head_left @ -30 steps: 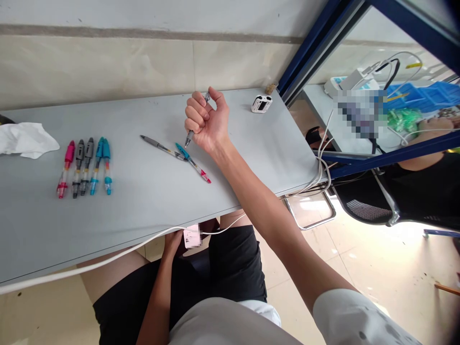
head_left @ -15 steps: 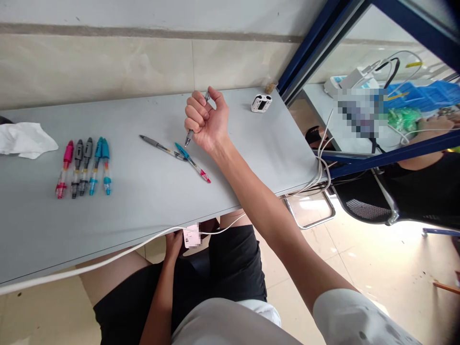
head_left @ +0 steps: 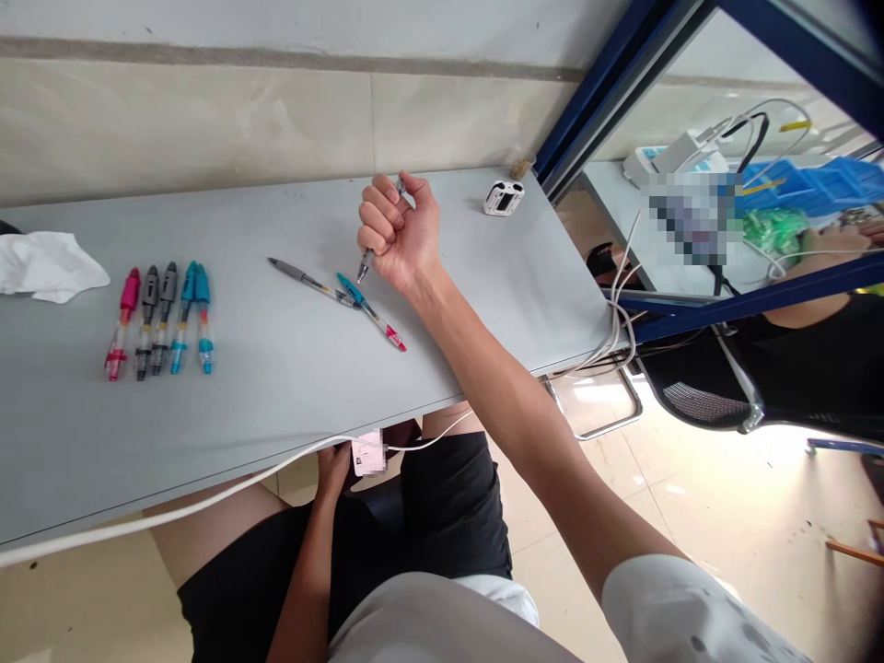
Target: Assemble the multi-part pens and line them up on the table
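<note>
My right hand (head_left: 401, 226) is closed in a fist around a grey ballpoint pen (head_left: 366, 264), palm turned up above the grey table. The pen's metal tip points down toward the table, and its other end shows by my thumb. Just below lie a grey pen (head_left: 304, 278) and a teal pen with a pink end (head_left: 373, 313), touching or nearly so. My left hand (head_left: 334, 468) hangs in my lap under the table edge, beside a pink-and-white card (head_left: 368, 455); its fingers are mostly hidden.
On the left, a pink pen (head_left: 122, 322), two grey pens (head_left: 147, 318) and two teal pens (head_left: 183, 313) lie in a row near a white cloth (head_left: 52, 265). A small white device (head_left: 504, 198) stands back right. White cable (head_left: 207, 490) runs along the front edge. Another person sits right.
Almost nothing differs. My right hand keeps its grip on the pen, and the view has shifted very slightly.
</note>
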The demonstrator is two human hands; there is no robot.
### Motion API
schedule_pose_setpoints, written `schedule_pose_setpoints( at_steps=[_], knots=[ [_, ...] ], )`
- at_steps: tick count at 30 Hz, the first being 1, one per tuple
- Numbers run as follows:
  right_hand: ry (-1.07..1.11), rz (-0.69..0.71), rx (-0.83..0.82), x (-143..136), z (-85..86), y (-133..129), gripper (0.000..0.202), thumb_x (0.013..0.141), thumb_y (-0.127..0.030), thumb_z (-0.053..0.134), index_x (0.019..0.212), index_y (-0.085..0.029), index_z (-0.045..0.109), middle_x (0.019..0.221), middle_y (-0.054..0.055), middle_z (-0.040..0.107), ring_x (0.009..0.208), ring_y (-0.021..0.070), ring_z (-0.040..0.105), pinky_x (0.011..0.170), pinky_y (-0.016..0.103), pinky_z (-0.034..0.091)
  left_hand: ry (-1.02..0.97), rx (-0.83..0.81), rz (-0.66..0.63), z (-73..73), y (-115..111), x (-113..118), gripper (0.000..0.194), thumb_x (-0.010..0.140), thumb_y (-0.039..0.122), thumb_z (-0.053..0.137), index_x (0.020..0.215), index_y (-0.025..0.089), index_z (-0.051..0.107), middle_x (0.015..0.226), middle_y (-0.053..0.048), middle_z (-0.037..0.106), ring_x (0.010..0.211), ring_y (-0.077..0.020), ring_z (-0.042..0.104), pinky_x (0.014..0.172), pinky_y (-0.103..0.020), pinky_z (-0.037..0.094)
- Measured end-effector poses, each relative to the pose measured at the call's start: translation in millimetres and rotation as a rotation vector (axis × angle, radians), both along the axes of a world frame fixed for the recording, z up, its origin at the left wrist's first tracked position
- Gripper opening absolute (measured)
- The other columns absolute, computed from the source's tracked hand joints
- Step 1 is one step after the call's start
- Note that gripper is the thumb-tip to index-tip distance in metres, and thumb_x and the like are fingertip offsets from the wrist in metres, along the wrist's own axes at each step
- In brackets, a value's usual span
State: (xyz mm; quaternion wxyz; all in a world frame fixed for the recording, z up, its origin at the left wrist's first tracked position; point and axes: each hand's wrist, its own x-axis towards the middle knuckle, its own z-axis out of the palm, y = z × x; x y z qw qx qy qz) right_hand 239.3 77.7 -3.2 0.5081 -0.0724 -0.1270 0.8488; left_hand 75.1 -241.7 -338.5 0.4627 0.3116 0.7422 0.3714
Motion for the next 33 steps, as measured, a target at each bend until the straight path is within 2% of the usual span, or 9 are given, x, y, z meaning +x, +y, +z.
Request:
schedule_pose_setpoints(
  at_steps=[3,12,18,21,23,26,30,32,33],
  knots=[
    [-0.024,-0.004,-0.009,-1,0.4,0,0.039,0.11,-0.038,0.03,0.073,-0.025,0.03,0.057,-0.01,0.02,0.049,0.0118,0.009,0.044,0.025,0.012,0.006,0.007,0.008,0.4,1,0,0.033,0.086,0.032,0.07,0.116,0.018,0.074,0.125,-0.015,0.079,0.128,-0.0353,0.071,0.117,-0.049,0.052],
    [-0.028,0.058,0.021,1,3.5,0,0.05,0.113,-0.057,0.035,0.074,-0.025,0.031,0.059,-0.011,0.019,0.05,0.011,0.01,0.043,0.024,0.013,0.011,0.019,0.001,-1.9,0,-1,0.038,0.086,0.034,0.072,0.121,0.019,0.075,0.134,-0.015,0.076,0.136,-0.036,0.066,0.122,-0.052,0.047],
    [-0.053,0.031,0.052,-2,4.6,0,0.05,0.115,-0.056,0.034,0.076,-0.025,0.036,0.06,-0.011,0.017,0.05,0.0112,0.012,0.041,0.023,0.018,0.001,0.031,0.001,-2.5,1,0,0.037,0.086,0.032,0.07,0.12,0.018,0.075,0.13,-0.015,0.078,0.134,-0.0355,0.067,0.12,-0.05,0.05],
    [-0.128,-0.029,0.043,-8,4.7,0,0.039,0.113,-0.041,0.045,0.077,-0.025,0.041,0.061,-0.01,0.025,0.051,0.0112,0.025,0.044,0.021,0.029,0.003,0.028,0.002,-2.9,1,0,0.038,0.086,0.032,0.07,0.121,0.019,0.075,0.131,-0.015,0.077,0.137,-0.0352,0.066,0.121,-0.05,0.048],
    [-0.158,-0.07,0.05,-12,4.0,-1,0.031,0.112,-0.036,0.048,0.083,-0.024,0.048,0.067,-0.008,0.043,0.06,0.0104,0.044,0.057,0.021,0.045,0.0,0.02,-0.001,-2.4,1,-1,0.038,0.085,0.032,0.07,0.12,0.019,0.075,0.128,-0.014,0.078,0.135,-0.0352,0.067,0.12,-0.049,0.049],
    [-0.271,-0.114,0.15,-18,3.6,-5,0.03,0.112,-0.05,0.05,0.098,-0.026,0.061,0.086,-0.004,0.061,0.076,0.0117,0.056,0.076,0.025,0.054,-0.007,0.007,-0.013,-0.5,1,-1,0.036,0.085,0.032,0.07,0.117,0.018,0.076,0.12,-0.014,0.081,0.129,-0.0363,0.07,0.116,-0.05,0.053],
    [-0.468,-0.17,0.368,-27,9.9,-22,0.038,0.112,-0.061,0.044,0.106,-0.029,0.064,0.078,-0.004,0.048,0.065,0.0132,0.046,0.068,0.026,0.049,-0.002,-0.008,-0.028,1.2,-1,-3,0.031,0.085,0.034,0.07,0.11,0.017,0.077,0.114,-0.014,0.081,0.125,-0.0373,0.071,0.115,-0.05,0.053],
    [-0.622,-0.236,0.485,-33,13.5,-35,0.037,0.113,-0.058,0.041,0.104,-0.03,0.062,0.077,-0.003,0.044,0.07,0.0156,0.05,0.071,0.028,0.049,0.002,-0.014,-0.036,0.8,-3,-4,0.029,0.085,0.035,0.07,0.106,0.017,0.078,0.113,-0.015,0.081,0.124,-0.0373,0.072,0.115,-0.05,0.053],
    [-0.731,-0.285,0.579,-36,14.0,-42,0.036,0.113,-0.056,0.04,0.102,-0.03,0.063,0.082,-0.002,0.049,0.074,0.0166,0.053,0.074,0.029,0.05,0.004,-0.015,-0.04,0.4,-4,-4,0.028,0.086,0.035,0.069,0.105,0.017,0.077,0.112,-0.015,0.081,0.122,-0.0373,0.072,0.114,-0.05,0.053]
  ],
)
